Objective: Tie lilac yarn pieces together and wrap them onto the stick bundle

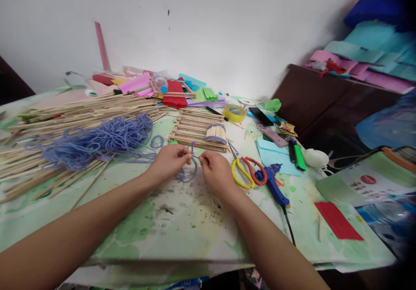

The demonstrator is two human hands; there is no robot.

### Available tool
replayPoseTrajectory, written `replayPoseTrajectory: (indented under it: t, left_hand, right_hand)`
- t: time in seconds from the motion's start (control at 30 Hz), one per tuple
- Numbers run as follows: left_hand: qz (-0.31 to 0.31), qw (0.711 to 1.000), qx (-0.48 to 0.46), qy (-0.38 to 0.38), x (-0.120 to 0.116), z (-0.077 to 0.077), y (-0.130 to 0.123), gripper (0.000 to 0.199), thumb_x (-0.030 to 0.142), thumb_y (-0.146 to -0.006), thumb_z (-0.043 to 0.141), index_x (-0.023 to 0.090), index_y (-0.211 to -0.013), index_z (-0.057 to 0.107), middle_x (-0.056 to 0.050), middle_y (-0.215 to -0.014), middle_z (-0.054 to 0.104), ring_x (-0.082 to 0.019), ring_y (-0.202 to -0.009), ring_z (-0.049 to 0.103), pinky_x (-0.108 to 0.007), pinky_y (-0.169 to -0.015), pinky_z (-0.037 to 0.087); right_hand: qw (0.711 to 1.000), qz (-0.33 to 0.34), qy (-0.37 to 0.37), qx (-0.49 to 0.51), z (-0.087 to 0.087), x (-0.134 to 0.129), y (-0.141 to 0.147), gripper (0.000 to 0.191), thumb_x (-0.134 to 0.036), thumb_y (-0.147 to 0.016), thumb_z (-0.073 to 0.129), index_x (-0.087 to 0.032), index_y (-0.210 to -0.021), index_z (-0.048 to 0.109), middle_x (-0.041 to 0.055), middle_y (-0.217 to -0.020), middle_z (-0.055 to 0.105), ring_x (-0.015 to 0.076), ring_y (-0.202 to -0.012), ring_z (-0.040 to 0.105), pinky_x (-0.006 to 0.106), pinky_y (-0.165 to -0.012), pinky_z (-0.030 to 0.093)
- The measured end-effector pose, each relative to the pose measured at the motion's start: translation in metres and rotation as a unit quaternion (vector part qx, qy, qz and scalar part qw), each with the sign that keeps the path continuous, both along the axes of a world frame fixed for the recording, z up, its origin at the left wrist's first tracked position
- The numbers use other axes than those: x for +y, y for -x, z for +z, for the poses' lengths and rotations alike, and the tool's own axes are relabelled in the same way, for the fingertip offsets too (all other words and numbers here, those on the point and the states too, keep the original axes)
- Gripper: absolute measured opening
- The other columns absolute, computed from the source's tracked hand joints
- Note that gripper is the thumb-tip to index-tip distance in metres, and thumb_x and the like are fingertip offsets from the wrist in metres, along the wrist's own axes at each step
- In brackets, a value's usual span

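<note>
Both hands pinch a length of purple yarn (195, 169) over the middle of the table, a short span stretched between them and a loop hanging below. My left hand (171, 159) is closed, thumb against fingers. Close beside it, my right hand (215, 168) is closed on the yarn too. From the left hand side, loose strands run back to a big tangled heap of purple yarn (107, 138). Just beyond the hands lies a flat frame of wooden sticks (190, 127). On its right end sits a small stick piece (216, 132) edged with purple yarn.
Right of my hands lie scissors (242, 173) with yellow and red handles and a blue glue gun (276, 188) with its cord. Yellow tape (234, 113), a black phone (261, 117) and a green cutter (299, 157) are farther back. Bundled sticks (65, 117) cover the left.
</note>
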State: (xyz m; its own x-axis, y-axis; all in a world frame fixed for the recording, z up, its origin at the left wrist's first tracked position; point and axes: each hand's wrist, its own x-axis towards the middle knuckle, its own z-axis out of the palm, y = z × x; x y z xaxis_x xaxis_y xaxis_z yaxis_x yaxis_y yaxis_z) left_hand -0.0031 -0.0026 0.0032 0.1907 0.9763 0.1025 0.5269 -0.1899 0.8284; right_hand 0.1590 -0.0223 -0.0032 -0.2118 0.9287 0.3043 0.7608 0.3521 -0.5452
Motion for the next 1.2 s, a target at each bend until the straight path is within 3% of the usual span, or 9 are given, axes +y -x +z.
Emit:
replayPoseTrajectory:
  t: [0.13,0.23,0.3,0.47,0.6,0.7,0.83,0.97,1.2]
  left_hand:
    - [0.05,0.982,-0.167,0.072,0.001,-0.006,-0.001,0.019,0.034,-0.073,0.059,0.015,-0.069,0.06,0.004,-0.048,0.051,-0.006,-0.038,0.033,-0.021,-0.038,0.023]
    - [0.03,0.938,-0.306,0.16,0.002,-0.012,-0.002,0.02,0.034,-0.073,0.061,0.015,-0.068,0.057,0.009,-0.042,0.03,-0.004,-0.035,0.017,-0.019,-0.035,0.012]
    - [0.008,0.908,-0.365,0.205,0.002,-0.014,-0.003,0.02,0.032,-0.071,0.064,0.015,-0.067,0.054,0.009,-0.046,0.033,-0.002,-0.036,0.015,-0.018,-0.035,0.01]
    - [-0.026,0.905,-0.361,0.224,-0.002,-0.013,-0.007,0.022,0.03,-0.069,0.067,0.015,-0.067,0.051,0.007,-0.053,0.042,-0.001,-0.036,0.02,-0.016,-0.034,0.012]
    - [-0.045,0.939,-0.282,0.189,-0.002,-0.013,-0.008,0.021,0.033,-0.071,0.064,0.016,-0.07,0.054,0.005,-0.053,0.048,-0.002,-0.035,0.027,-0.017,-0.035,0.015]
    - [-0.021,0.96,-0.232,0.154,0.001,-0.01,-0.005,0.021,0.035,-0.072,0.062,0.016,-0.067,0.053,0.005,-0.05,0.048,-0.003,-0.035,0.026,-0.019,-0.035,0.017]
    - [0.013,0.969,-0.2,0.145,0.004,-0.008,-0.001,0.022,0.037,-0.073,0.059,0.017,-0.065,0.052,0.008,-0.044,0.04,-0.004,-0.034,0.021,-0.02,-0.035,0.014]
    - [-0.008,0.981,-0.15,0.123,0.003,-0.01,-0.002,0.022,0.037,-0.074,0.057,0.016,-0.069,0.057,0.003,-0.054,0.054,-0.005,-0.037,0.031,-0.02,-0.037,0.02]
    - [-0.092,0.995,-0.019,0.028,0.0,-0.009,-0.004,0.02,0.033,-0.075,0.053,0.016,-0.069,0.062,-0.002,-0.065,0.064,-0.016,-0.064,0.058,-0.026,-0.062,0.042]
  right_hand:
    - [0.998,0.055,0.003,-0.027,-0.002,-0.004,0.005,0.019,-0.025,-0.087,0.043,-0.02,-0.076,0.058,0.003,-0.072,0.061,0.0152,-0.066,0.05,0.025,-0.057,0.026]
    - [0.992,0.115,0.017,-0.051,-0.006,-0.008,0.009,0.019,-0.023,-0.087,0.041,-0.021,-0.078,0.058,0.0024,-0.072,0.061,0.015,-0.065,0.05,0.025,-0.057,0.026]
    - [0.991,0.13,0.012,-0.04,-0.008,-0.008,0.01,0.02,-0.022,-0.087,0.041,-0.02,-0.075,0.057,0.0028,-0.072,0.06,0.0155,-0.067,0.05,0.025,-0.06,0.029]
    - [0.982,0.039,-0.03,0.181,-0.015,0.001,0.008,0.013,-0.027,-0.083,0.048,-0.018,-0.087,0.055,0.0074,-0.094,0.059,0.0191,-0.093,0.051,0.031,-0.083,0.036]
    - [0.898,0.076,0.182,0.393,-0.019,0.007,0.01,0.02,-0.03,-0.079,0.05,-0.018,-0.094,0.05,0.0025,-0.078,0.06,0.0124,-0.064,0.053,0.025,-0.063,0.042]
    - [0.853,0.07,0.294,0.426,-0.015,0.013,0.004,0.017,-0.032,-0.075,0.053,-0.018,-0.083,0.052,-0.0046,-0.055,0.051,0.0078,-0.041,0.037,0.022,-0.046,0.033]
    - [0.934,-0.071,0.123,0.327,-0.009,0.023,-0.015,0.012,-0.029,-0.074,0.054,-0.017,-0.072,0.055,-0.0022,-0.057,0.051,0.0115,-0.052,0.044,0.025,-0.054,0.036]
    - [0.985,-0.053,-0.025,0.162,-0.009,0.023,-0.017,0.013,-0.027,-0.078,0.053,-0.017,-0.078,0.061,0.0067,-0.086,0.063,0.0197,-0.086,0.053,0.032,-0.08,0.038]
    - [0.963,0.091,0.131,0.216,-0.016,0.012,0.005,0.019,-0.02,-0.082,0.043,-0.018,-0.065,0.051,-0.0008,-0.063,0.053,0.0127,-0.061,0.048,0.022,-0.059,0.036]
